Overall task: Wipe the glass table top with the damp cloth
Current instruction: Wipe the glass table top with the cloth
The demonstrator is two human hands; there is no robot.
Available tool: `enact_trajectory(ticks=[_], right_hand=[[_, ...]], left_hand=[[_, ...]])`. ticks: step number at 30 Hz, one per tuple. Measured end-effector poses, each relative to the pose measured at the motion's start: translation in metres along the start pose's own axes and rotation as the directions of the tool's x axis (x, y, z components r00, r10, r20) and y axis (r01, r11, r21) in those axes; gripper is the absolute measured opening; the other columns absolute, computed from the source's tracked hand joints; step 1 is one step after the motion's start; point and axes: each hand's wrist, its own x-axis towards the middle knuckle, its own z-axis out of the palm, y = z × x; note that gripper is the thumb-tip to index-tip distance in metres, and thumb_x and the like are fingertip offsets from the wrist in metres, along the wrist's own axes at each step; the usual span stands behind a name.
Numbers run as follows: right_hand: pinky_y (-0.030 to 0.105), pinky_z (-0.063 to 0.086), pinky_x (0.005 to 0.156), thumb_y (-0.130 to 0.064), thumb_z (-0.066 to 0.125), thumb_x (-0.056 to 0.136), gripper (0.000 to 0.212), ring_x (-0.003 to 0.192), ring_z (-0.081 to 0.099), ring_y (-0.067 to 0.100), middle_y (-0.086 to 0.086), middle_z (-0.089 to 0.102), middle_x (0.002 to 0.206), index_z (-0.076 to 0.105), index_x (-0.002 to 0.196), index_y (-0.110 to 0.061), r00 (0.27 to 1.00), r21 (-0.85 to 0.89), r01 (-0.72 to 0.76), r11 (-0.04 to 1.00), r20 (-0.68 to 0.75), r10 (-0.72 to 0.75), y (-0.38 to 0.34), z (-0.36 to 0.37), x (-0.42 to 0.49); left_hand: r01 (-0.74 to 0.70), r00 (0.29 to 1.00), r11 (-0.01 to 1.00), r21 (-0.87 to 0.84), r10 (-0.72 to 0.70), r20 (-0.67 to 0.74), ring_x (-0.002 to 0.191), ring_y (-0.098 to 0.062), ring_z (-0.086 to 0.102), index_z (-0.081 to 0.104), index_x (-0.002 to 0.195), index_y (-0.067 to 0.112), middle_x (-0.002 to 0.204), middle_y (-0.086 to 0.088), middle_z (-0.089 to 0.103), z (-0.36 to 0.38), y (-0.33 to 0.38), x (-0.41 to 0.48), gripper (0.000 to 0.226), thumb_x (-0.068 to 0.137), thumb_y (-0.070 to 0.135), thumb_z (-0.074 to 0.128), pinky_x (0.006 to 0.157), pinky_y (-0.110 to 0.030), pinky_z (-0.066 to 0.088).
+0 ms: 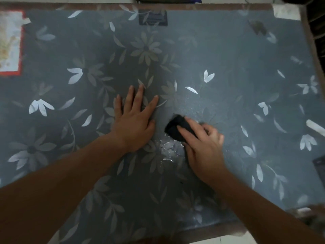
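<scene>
One glass counter [228, 59], patterned with pale flowers, fills nearly the whole view. The left hand [135, 124] lies flat on it, fingers [139, 95] straight and spread, holding nothing, probably bracing the forward lean. The right hand [204, 145], slightly blurred, curls round a dark cloth [175, 128] and presses it to the glass near the middle, just beside the left hand. Smeared water [168, 148] glistens below the cloth, so wiping seems under way.

Dim indoor light, pale floor [228, 241] at top and bottom, dark slatted furniture [317, 27] far right
</scene>
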Motion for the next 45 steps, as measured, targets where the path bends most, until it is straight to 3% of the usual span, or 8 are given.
enact_trajectory(ticks=[6,15,21,27,28,33,40,45], right_hand=[[0.025,0.010,0.077,-0.022,0.057,0.093,0.042,0.109,0.040,0.028,-0.009,0.046,0.149,0.058,0.134,-0.031,0.900,0.072,-0.399,0.914,-0.160,0.406,0.005,0.005,0.042],[0.028,0.019,0.089,-0.027,0.062,0.093,0.030,0.111,0.043,0.026,-0.008,0.055,0.142,0.066,0.122,-0.027,0.969,0.210,-0.234,0.949,-0.032,0.246,-0.018,0.000,-0.008],[0.030,0.037,0.098,-0.036,0.048,0.098,0.018,0.109,0.047,0.015,-0.003,0.052,0.112,0.063,0.103,-0.028,0.882,0.545,-0.422,0.724,0.063,0.467,-0.031,-0.049,0.015],[0.022,0.053,0.063,-0.010,0.052,0.102,0.013,0.069,0.064,0.010,0.000,0.070,0.079,0.065,0.104,-0.012,0.784,0.834,-0.540,0.113,0.450,0.428,-0.037,-0.075,-0.014],[0.024,0.055,0.066,-0.006,0.054,0.100,0.013,0.070,0.066,0.009,-0.001,0.071,0.080,0.065,0.105,-0.012,0.773,0.815,-0.565,0.131,0.467,0.429,-0.031,-0.069,-0.017],[0.035,0.041,0.103,-0.015,0.061,0.091,0.033,0.115,0.049,0.026,0.001,0.060,0.120,0.063,0.123,-0.022,0.956,0.269,-0.288,0.919,0.021,0.294,-0.003,-0.049,-0.036],[0.064,0.004,0.119,-0.062,0.031,0.095,0.067,0.152,0.001,0.040,0.006,0.016,0.166,0.029,0.155,-0.031,0.966,-0.113,0.026,0.993,0.258,0.004,-0.049,0.001,-0.053],[0.062,0.014,0.118,-0.047,0.031,0.098,0.057,0.152,0.010,0.038,0.004,0.023,0.165,0.036,0.152,-0.031,0.989,-0.128,-0.021,0.992,0.142,0.039,-0.020,0.006,-0.039]], left_hand=[[-0.054,0.993,0.996,-0.066,0.046,-0.107,0.151,-0.030,-0.003,0.036,0.148,0.027,0.164,-0.012,0.008,-0.006,0.001,-0.018,0.060,0.089,0.038,0.033,0.119,-0.056,-0.004],[-0.070,0.994,0.998,0.002,0.070,-0.080,0.150,-0.032,0.006,0.035,0.148,0.030,0.163,-0.012,0.013,0.008,-0.008,-0.063,0.059,0.091,0.042,0.033,0.119,-0.056,0.006],[-0.027,0.995,1.000,-0.016,0.025,-0.092,0.148,-0.036,0.015,0.042,0.144,0.024,0.160,-0.016,0.022,0.000,-0.004,-0.071,0.061,0.089,0.044,0.026,0.118,-0.057,0.011],[0.074,0.993,0.997,0.024,-0.071,-0.094,0.149,-0.034,0.015,0.038,0.146,0.023,0.159,-0.014,0.026,0.005,0.002,-0.096,0.062,0.090,0.046,0.024,0.118,-0.056,0.013],[0.088,0.993,0.996,0.026,-0.085,-0.082,0.149,-0.034,0.013,0.036,0.148,0.024,0.160,-0.013,0.023,0.006,0.002,-0.098,0.063,0.090,0.047,0.024,0.118,-0.056,0.012],[0.101,0.995,0.994,0.039,-0.100,-0.011,0.151,-0.029,-0.002,0.023,0.153,0.029,0.165,-0.008,0.003,0.013,0.001,-0.101,0.068,0.088,0.047,0.026,0.120,-0.054,0.003],[0.092,0.995,0.996,0.015,-0.093,0.023,0.150,-0.024,-0.015,0.012,0.156,0.034,0.164,-0.003,-0.011,0.015,-0.002,-0.103,0.072,0.087,0.047,0.026,0.120,-0.052,-0.007],[0.081,0.995,0.997,-0.019,-0.080,0.065,0.148,-0.022,-0.022,0.005,0.155,0.037,0.163,-0.001,-0.019,0.016,-0.007,-0.102,0.075,0.084,0.050,0.025,0.119,-0.050,-0.012]])
